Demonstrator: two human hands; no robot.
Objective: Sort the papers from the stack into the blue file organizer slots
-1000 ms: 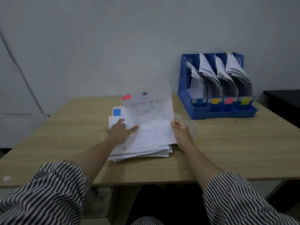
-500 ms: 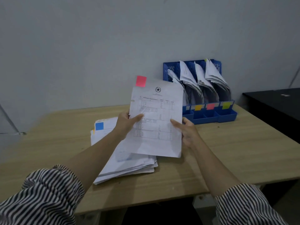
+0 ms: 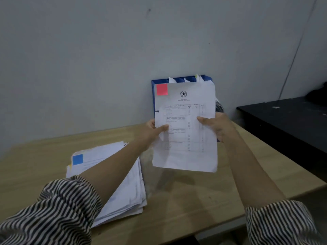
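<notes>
A printed white sheet (image 3: pixel 185 131) with a red sticky tab at its top left corner is held upright above the table. My left hand (image 3: pixel 150 131) pinches its left edge and my right hand (image 3: pixel 217 128) pinches its right edge. Behind the sheet stands the blue file organizer (image 3: pixel 153 96), almost wholly hidden; only its left wall, top rim and some paper tips show. The paper stack (image 3: pixel 122 188) lies on the wooden table (image 3: pixel 194 200) at the left, partly under my left forearm, with a blue tab on its top sheet.
A black table (image 3: pixel 286 117) stands at the right, close to the wooden table's right edge. A grey wall runs right behind the organizer.
Both hands have lifted the red-tabbed sheet off the stack and carried it up and away from me, toward the organizer. It now covers the organizer's slots.
</notes>
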